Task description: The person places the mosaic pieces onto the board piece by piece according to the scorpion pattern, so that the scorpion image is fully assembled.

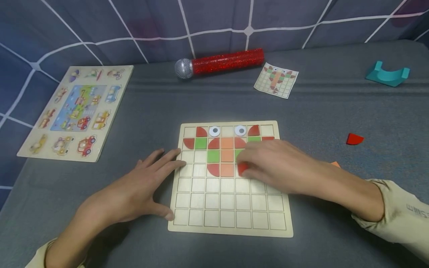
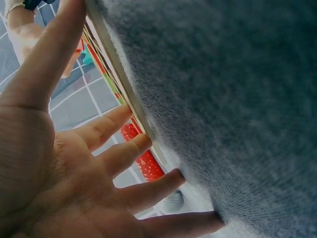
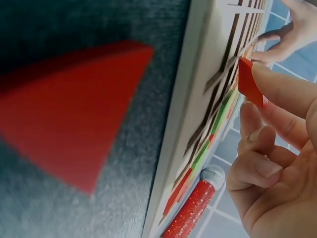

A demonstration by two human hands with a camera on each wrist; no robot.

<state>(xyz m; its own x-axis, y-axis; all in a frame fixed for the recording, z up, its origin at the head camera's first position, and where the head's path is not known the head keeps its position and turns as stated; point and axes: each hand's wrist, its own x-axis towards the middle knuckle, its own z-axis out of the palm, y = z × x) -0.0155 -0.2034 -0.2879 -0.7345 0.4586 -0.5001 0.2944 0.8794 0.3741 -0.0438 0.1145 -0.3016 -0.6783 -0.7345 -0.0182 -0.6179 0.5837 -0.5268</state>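
A wooden grid board (image 1: 204, 203) lies in front of me, its upper rows filled with red quarter-circle, green square and orange square pieces and two eye pieces. My right hand (image 1: 278, 165) is over the board's right side, thumb and fingers pinching a red quarter-circle piece (image 3: 250, 82) at the fourth row, just right of the orange column (image 1: 227, 170). That hand covers part of the pieces beneath it. My left hand (image 1: 134, 190) spreads along the board's left edge, fingertips and thumb touching it; in the left wrist view the straight fingers (image 2: 148, 191) meet the board's side.
A picture card (image 1: 276, 80) of the pattern lies behind the board, beside a red glitter microphone (image 1: 228, 63). A loose red quarter-circle (image 1: 354, 139) and a partly hidden orange piece (image 1: 335, 164) are at right. A vehicle puzzle (image 1: 108, 111) lies left, a teal curved block (image 1: 388, 75) far right.
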